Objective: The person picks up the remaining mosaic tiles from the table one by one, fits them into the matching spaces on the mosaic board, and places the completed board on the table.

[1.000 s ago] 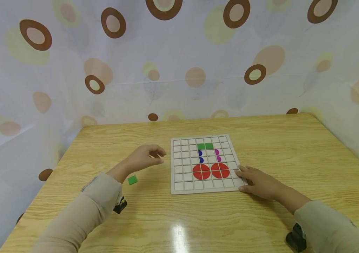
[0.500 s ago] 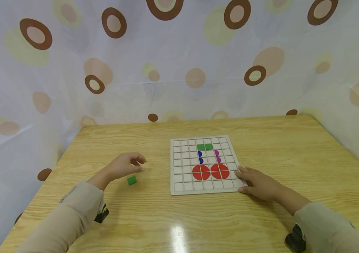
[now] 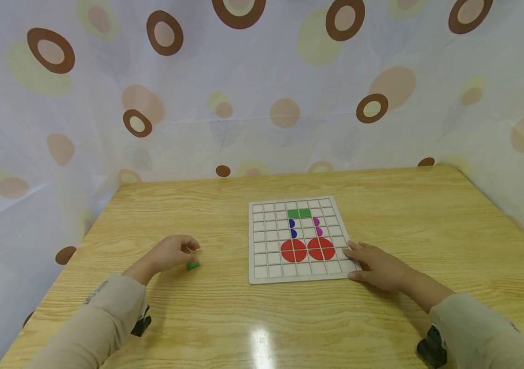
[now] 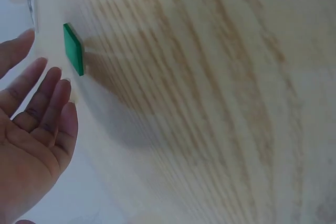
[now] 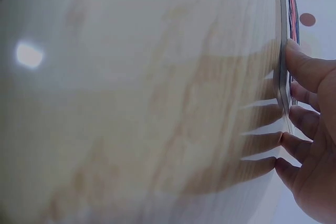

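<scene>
A small green square tile (image 3: 192,266) lies on the wooden table to the left of the board. Just above it hovers my left hand (image 3: 172,252), hiding part of it in the head view. The left wrist view shows a gap between those fingertips and the green tile (image 4: 73,49); thumb and fingers are spread apart. My right hand (image 3: 379,267) rests at the near right corner of a white grid board (image 3: 272,280). Its thumb touches the near edge and its other fingers touch the right side, as the right wrist view shows too.
The board carries green squares (image 3: 299,213), blue half-rounds (image 3: 293,233), purple half-rounds (image 3: 319,232) and two red circles (image 3: 321,249) made of quarter pieces. A patterned cloth (image 3: 262,123) hangs behind the table (image 3: 225,318).
My left hand has moved left and down from near the board's left side to the green tile. The right hand and the board have stayed in place.
</scene>
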`<state>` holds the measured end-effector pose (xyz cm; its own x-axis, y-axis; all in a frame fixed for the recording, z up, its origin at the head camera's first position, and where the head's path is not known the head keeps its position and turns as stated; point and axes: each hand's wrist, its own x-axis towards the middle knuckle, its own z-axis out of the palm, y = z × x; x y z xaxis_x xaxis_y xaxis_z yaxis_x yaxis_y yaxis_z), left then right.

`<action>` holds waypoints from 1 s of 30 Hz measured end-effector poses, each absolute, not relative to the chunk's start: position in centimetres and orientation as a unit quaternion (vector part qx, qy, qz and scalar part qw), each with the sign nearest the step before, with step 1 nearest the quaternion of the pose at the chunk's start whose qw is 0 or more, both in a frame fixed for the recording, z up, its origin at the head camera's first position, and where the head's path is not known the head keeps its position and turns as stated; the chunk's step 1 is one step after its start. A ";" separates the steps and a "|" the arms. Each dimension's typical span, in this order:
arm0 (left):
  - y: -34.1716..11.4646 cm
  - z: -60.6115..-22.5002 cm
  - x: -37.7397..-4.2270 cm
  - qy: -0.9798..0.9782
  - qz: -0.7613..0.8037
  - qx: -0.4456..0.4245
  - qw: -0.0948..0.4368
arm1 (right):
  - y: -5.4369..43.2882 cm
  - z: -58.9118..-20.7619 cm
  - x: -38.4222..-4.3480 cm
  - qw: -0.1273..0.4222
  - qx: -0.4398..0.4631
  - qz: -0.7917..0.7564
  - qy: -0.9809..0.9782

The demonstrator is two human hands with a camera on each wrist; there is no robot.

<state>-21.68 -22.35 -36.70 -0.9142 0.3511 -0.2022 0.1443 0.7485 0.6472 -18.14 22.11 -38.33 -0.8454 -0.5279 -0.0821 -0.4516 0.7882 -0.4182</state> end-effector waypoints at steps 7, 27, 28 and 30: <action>-22.5 -37.4 -21.7 0.933 0.301 0.113 0.160 | 22.1 -38.3 -18.2 0.100 -0.256 -0.191 0.942; -21.5 -37.5 -21.6 0.950 0.255 0.109 0.147 | 22.2 -38.6 -18.2 0.108 -0.240 -0.192 0.945; -21.5 -37.5 -21.6 0.949 0.256 0.108 0.146 | 22.3 -38.6 -18.2 0.108 -0.240 -0.190 0.946; -21.5 -37.5 -21.6 0.950 0.256 0.109 0.143 | 22.3 -38.6 -18.3 0.109 -0.239 -0.189 0.946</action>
